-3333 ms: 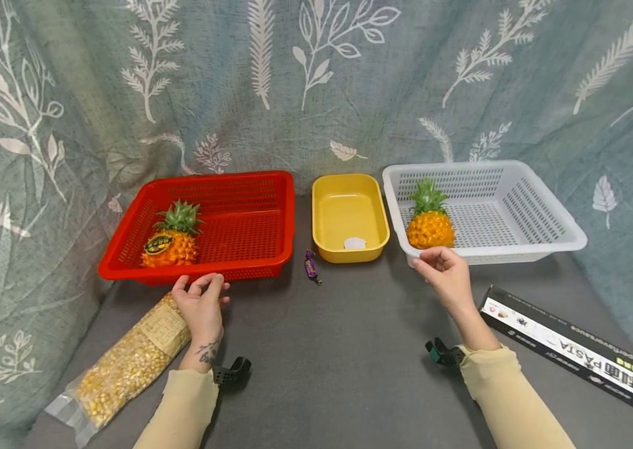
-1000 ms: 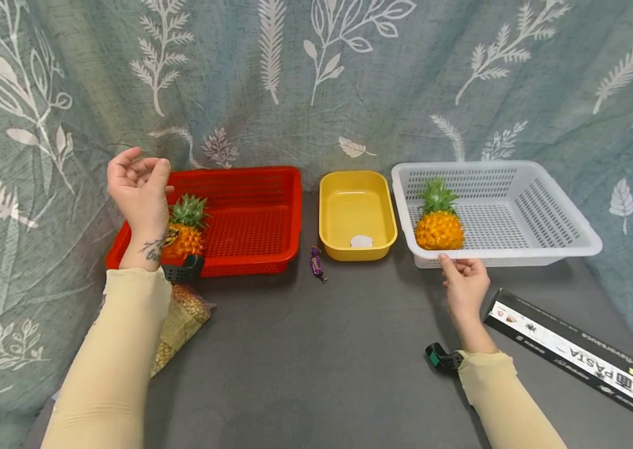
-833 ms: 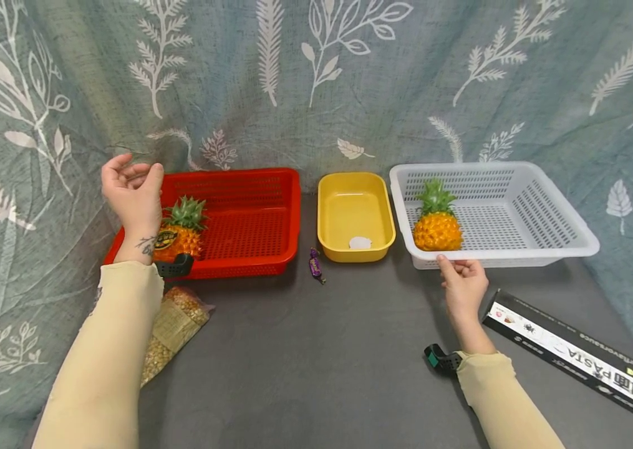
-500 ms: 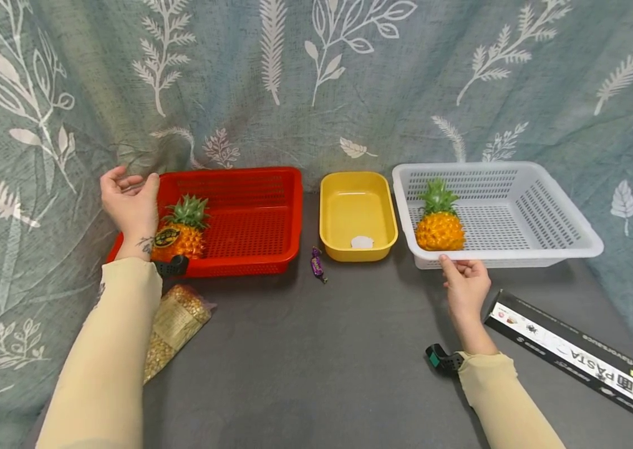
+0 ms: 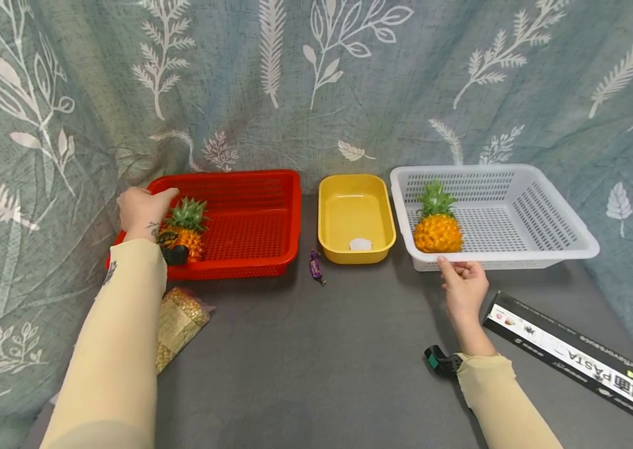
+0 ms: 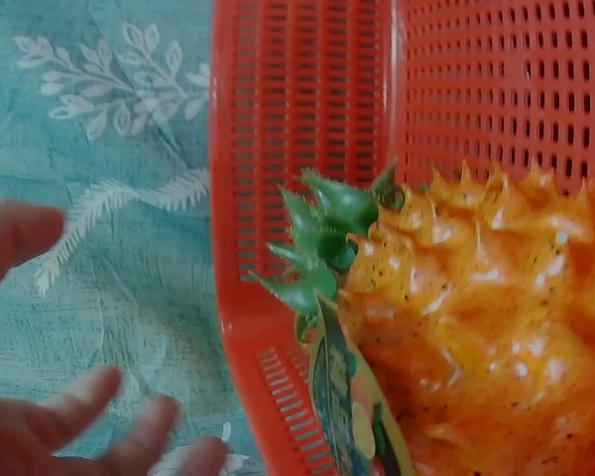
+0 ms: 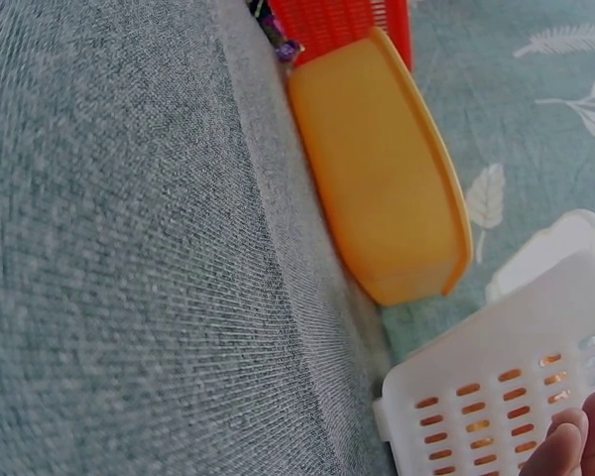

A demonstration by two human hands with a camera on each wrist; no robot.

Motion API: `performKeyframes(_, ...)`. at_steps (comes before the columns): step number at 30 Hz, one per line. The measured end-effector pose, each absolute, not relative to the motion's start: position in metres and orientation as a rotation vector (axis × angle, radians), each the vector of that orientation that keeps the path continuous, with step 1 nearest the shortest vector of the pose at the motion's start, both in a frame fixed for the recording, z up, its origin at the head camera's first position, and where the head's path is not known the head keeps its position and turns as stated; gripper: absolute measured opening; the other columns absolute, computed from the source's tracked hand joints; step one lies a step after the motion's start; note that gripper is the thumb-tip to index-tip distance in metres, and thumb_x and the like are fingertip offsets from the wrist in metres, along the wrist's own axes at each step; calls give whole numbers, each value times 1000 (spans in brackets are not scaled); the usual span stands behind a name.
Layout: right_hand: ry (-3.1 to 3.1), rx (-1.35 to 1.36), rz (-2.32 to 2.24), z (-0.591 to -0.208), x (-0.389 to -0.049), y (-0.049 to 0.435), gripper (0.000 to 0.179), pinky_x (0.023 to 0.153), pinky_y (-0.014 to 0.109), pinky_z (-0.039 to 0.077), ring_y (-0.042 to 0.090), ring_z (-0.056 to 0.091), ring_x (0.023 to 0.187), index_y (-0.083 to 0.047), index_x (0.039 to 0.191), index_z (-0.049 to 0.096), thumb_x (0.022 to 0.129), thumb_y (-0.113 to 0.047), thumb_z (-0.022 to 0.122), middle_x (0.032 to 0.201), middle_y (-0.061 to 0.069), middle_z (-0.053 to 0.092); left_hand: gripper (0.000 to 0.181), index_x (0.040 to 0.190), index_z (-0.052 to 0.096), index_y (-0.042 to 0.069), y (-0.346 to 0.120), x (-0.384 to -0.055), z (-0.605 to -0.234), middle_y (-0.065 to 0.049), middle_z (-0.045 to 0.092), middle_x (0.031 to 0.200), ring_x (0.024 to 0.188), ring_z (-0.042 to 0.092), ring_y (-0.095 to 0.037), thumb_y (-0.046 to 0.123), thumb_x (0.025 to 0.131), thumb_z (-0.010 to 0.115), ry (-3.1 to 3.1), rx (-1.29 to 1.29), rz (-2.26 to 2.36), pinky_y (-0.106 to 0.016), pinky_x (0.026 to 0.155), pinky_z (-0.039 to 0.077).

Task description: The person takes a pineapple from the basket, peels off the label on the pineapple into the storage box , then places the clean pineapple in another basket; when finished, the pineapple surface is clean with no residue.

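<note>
My left hand [image 5: 144,206] is over the left end of the red basket [image 5: 237,268], just left of a small orange pineapple [image 5: 189,243]. In the left wrist view its thumb and fingers are spread, with nothing between them. The pineapple [image 6: 486,317] lies in the basket with its green crown and a dark label showing. My right hand [image 5: 464,290] is at the front of the white basket [image 5: 518,255], thumb tip right at the rim, other fingers loosely curled. A second pineapple [image 5: 438,232] sits inside that basket at the left.
Between the baskets stands a yellow tub [image 5: 357,215] with a white round piece [image 5: 360,244] inside. A purple wrapped candy [image 5: 315,267] lies before it. My left sleeve partly hides a bag of corn kernels [image 5: 178,324]. At right lies a long black-and-white pasta box [image 5: 574,362].
My left hand has gone from the red basket's front edge up past its left side, then lowered toward the basket's left end. The right hand has shifted only slightly, staying at the white rim.
</note>
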State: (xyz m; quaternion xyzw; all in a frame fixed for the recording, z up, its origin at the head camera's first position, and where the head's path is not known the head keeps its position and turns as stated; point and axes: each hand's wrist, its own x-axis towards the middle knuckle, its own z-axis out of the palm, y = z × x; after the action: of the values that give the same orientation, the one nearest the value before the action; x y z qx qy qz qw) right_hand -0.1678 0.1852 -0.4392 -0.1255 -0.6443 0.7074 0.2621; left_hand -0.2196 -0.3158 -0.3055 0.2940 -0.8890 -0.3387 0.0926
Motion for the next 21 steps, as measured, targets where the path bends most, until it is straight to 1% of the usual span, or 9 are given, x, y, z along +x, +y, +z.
performKeyframes(2,-1746,-341,1914,-439,-168,185,20,41,13,39,0,50,49,-12,77,52,80,-5,70,58,-11,54,67,105,58,-6,-315,-217,-304,-26,56,106,92,51,-39,57,83,47,-2729,877,-1004,-48,75,48)
performKeyframes(3,-1747,-342,1915,-439,-168,185,20,41,13,40,0,50,49,-12,77,51,79,-5,70,57,-11,54,72,113,56,-8,-314,-216,-304,-29,55,114,97,51,-41,56,83,46,-2765,879,-1010,-50,81,47)
performKeyframes(4,-1750,-343,1914,-439,-168,185,20,41,13,40,0,50,49,-12,77,51,80,-5,70,58,-11,54,77,124,49,-10,-314,-214,-303,-31,47,128,105,48,-42,56,84,44,-2810,880,-1019,-52,88,44)
performKeyframes(5,-1754,-344,1912,-439,-168,186,20,42,13,40,0,50,49,-12,77,51,80,-5,70,58,-11,54,82,130,43,-12,-314,-213,-303,-32,41,134,110,46,-43,56,85,43,-2848,877,-1022,-52,93,42)
performKeyframes(6,-1756,-345,1911,-439,-168,186,19,42,13,40,0,50,49,-11,78,51,80,-5,70,58,-11,54,81,131,42,-12,-313,-213,-303,-31,42,134,111,45,-42,56,85,42,-2876,882,-1028,-52,94,41)
performKeyframes(11,-1758,-347,1914,-439,-167,185,19,42,13,40,0,51,50,-12,78,51,80,-5,70,59,-11,55,86,136,33,-13,-315,-212,-306,-33,33,139,119,39,-46,56,86,42,-2999,882,-1006,-52,98,38)
performKeyframes(17,-1763,-346,1920,-438,-167,186,18,42,13,40,0,51,50,-8,79,52,79,-6,70,59,-11,55,87,137,31,-11,-317,-208,-312,-30,34,140,121,39,-43,56,84,48,-3032,878,-1082,-51,101,37)
performKeyframes(21,-1768,-351,1922,-439,-168,186,19,42,14,40,0,50,50,-8,80,52,80,-7,70,58,-11,55,89,141,22,-11,-319,-208,-310,-33,25,143,125,34,-47,53,85,48,-3144,852,-1077,-53,101,35)
